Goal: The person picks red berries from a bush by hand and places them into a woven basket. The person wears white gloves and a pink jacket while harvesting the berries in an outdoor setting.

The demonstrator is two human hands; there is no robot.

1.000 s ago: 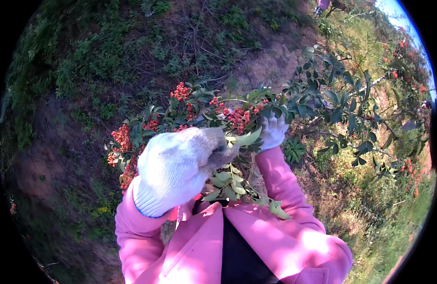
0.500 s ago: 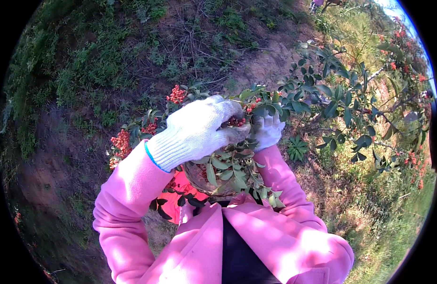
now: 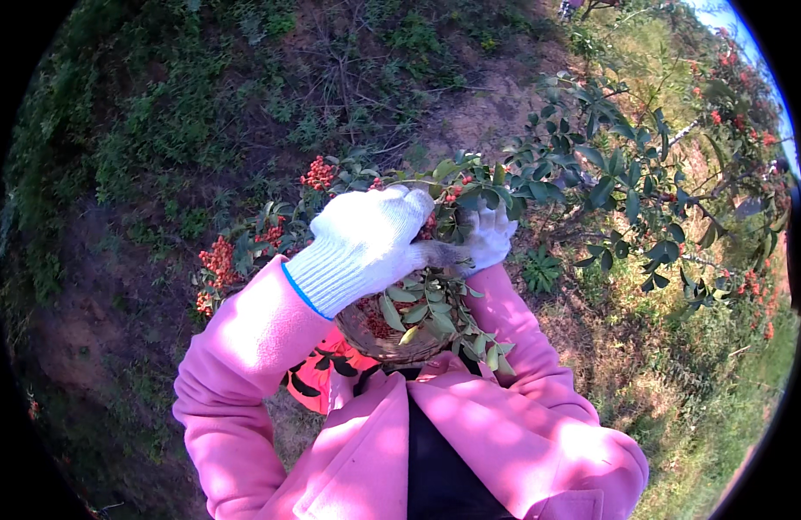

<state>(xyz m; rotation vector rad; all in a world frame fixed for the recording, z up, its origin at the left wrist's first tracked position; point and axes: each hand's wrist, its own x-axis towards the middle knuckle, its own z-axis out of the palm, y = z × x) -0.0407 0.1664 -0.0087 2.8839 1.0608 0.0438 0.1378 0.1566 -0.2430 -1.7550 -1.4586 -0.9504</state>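
My left hand (image 3: 370,238), in a white knit glove with a blue cuff edge, is closed round a cluster of small red berries (image 3: 427,227) that look like Sichuan peppercorns. Its stained thumb reaches across toward the other glove. My right hand (image 3: 489,236), also gloved in white, is curled right behind the leaves; whatever it grips is hidden. Green leaves (image 3: 439,308) hang below both hands. Under them sits a woven basket (image 3: 392,349) close to my body, with red berries (image 3: 374,319) inside.
Further berry clusters (image 3: 218,263) hang to the left, with another bunch (image 3: 318,173) just beyond my left hand. A leafy branch (image 3: 608,178) stretches out to the right. Red cloth (image 3: 309,381) lies beside the basket. Weedy sloping ground (image 3: 184,130) surrounds me.
My left hand has tipped and shifted slightly right, its fingers now covering more of the berries. My right hand has moved slightly left. More of the basket shows.
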